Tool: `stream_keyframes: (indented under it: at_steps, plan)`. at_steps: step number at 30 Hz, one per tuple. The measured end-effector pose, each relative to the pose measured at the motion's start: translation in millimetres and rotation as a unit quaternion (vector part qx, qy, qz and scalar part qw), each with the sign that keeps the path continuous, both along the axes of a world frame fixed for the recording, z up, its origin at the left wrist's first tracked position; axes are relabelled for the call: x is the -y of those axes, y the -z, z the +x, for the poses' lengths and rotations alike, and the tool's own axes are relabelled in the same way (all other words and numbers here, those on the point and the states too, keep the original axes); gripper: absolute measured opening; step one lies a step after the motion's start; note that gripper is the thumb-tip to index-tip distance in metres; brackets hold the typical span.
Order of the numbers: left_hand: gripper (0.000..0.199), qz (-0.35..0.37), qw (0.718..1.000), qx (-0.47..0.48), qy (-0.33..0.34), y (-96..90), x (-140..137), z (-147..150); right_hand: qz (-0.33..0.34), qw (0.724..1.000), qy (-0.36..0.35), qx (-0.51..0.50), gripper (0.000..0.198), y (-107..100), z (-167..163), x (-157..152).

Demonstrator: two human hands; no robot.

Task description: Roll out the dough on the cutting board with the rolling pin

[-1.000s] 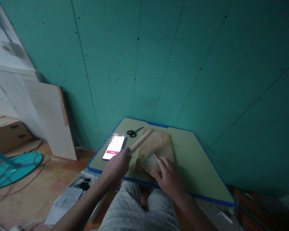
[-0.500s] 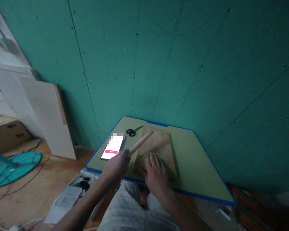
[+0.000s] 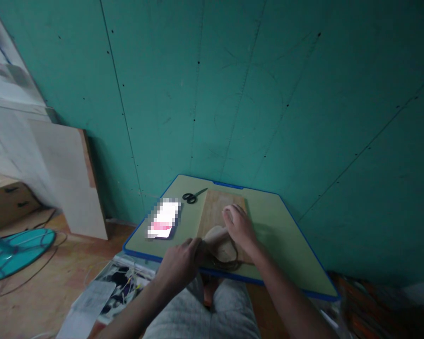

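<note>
A short wooden rolling pin (image 3: pixel 216 237) lies slantwise over a flat, pale round of what looks like dough (image 3: pixel 226 253). My left hand (image 3: pixel 183 259) is closed round its near end. My right hand (image 3: pixel 239 225) is curled over the far end, with its fingers bent. Under them is a wooden cutting board (image 3: pixel 215 205). A dark curved line, perhaps a cord, runs along the near edge of the pale piece; I cannot make out what it is.
The board rests on a small blue-edged table (image 3: pixel 282 254) against the green wall (image 3: pixel 162 94). Black-handled scissors (image 3: pixel 191 197) and a lit phone (image 3: pixel 164 219) lie left of the board. Papers and cables (image 3: pixel 123 282) sit below on the left.
The rolling pin has come down from its raised slant onto the pale piece. My right hand has moved from the piece to the pin's far end. My left hand is lower and nearer.
</note>
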State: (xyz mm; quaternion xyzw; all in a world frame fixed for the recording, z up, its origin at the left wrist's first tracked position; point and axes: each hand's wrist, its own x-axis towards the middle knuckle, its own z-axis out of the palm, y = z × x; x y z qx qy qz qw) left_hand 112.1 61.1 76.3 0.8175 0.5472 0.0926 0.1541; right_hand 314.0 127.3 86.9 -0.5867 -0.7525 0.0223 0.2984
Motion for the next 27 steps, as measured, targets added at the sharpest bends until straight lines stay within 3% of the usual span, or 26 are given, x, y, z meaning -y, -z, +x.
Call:
stream_keyframes:
  at_steps: [4,8,17,27]
  plan:
    - [0.027,0.011,0.998,-0.06,0.006,1.5,6.3,3.5,-0.093,0.989,0.034,0.111,0.033,6.4,-20.5,-11.1]
    - [0.026,0.019,0.994,-0.109,0.022,1.6,7.7,5.9,-0.144,0.974,0.029,0.175,0.038,5.8,-28.5,-16.0]
    - [0.033,-0.007,0.997,-0.068,-0.025,11.6,-1.2,-0.2,-0.144,0.976,0.017,0.164,0.043,8.8,-38.3,-35.5]
    - [0.032,-0.095,0.994,-0.045,-0.033,3.1,-18.8,-8.7,-0.196,0.97,0.009,0.142,0.042,3.8,-54.0,-56.7]
